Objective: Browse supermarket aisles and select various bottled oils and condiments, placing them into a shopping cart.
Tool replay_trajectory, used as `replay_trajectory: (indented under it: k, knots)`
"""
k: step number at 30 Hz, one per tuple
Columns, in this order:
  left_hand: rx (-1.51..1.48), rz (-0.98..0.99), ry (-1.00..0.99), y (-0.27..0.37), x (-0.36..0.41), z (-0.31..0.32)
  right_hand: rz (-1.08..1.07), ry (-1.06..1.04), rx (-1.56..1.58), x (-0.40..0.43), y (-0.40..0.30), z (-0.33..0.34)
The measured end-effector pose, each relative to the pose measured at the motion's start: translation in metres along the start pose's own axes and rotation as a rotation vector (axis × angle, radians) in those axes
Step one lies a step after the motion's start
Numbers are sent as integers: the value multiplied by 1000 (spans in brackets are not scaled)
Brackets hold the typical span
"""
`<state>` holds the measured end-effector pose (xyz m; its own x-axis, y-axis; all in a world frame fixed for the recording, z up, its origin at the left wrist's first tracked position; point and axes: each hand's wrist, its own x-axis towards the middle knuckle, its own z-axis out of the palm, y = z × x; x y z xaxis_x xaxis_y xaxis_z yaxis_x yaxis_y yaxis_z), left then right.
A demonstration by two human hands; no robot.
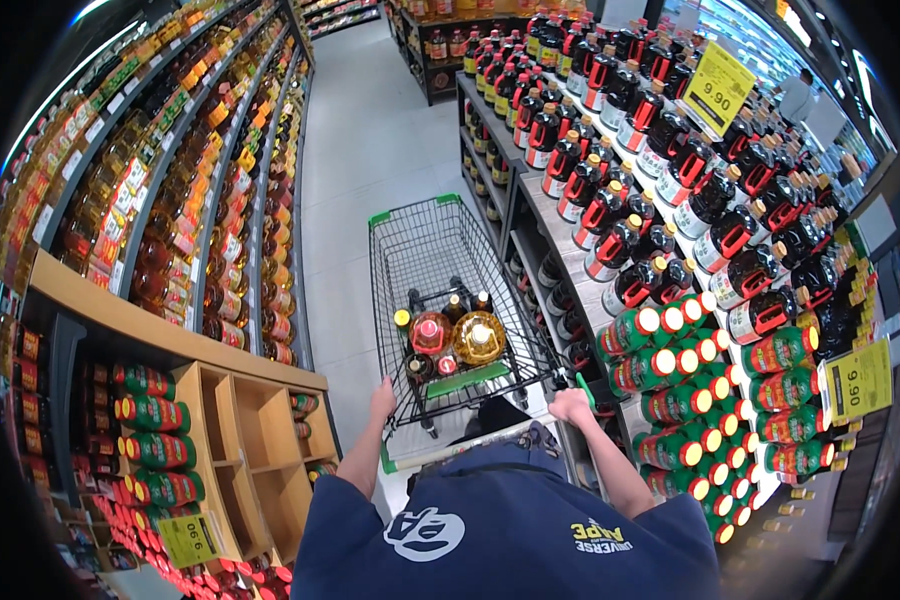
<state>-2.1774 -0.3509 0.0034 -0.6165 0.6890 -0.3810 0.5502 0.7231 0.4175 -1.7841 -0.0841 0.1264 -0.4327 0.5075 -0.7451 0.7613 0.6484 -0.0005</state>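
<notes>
A wire shopping cart (412, 247) with green corners stands before me, its handlebar (487, 442) close to my body. My left hand (382, 401) is closed on the cart's left side, near the rear of the basket. At the right end, by the green handle part, my right hand (571, 406) grips the cart. Grouped in the basket's rear are a large bottle of golden oil (480, 337), a red-capped bottle (429, 332), a yellow-capped bottle (402, 319) and several dark bottles. A green panel (467, 381) lies behind them.
Shelves of oil bottles (225, 247) line the left. A wooden cubby shelf (262, 420) stands at lower left. Close on the right, a display holds dark bottles with red handles (611, 225) and green jars (675, 405). Another person (796, 97) stands far right. A grey floor aisle (352, 135) runs ahead.
</notes>
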Motion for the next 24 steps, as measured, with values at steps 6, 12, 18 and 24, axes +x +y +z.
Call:
replay_trajectory:
  k: [6, 12, 18, 24]
  knots:
    - [25, -1, 16, 3, 43, -1, -1, 166, 62, 31, 5, -3]
    - [42, -86, 48, -6, 76, -9, -29, 173, 61, 53, -15, -53]
    - [41, -136, 28, 20, 126, -19, 29, 239, 83, 91, -6, -83]
    - [32, -162, -36, 26, 174, -32, 13, 251, 119, 128, -6, -125]
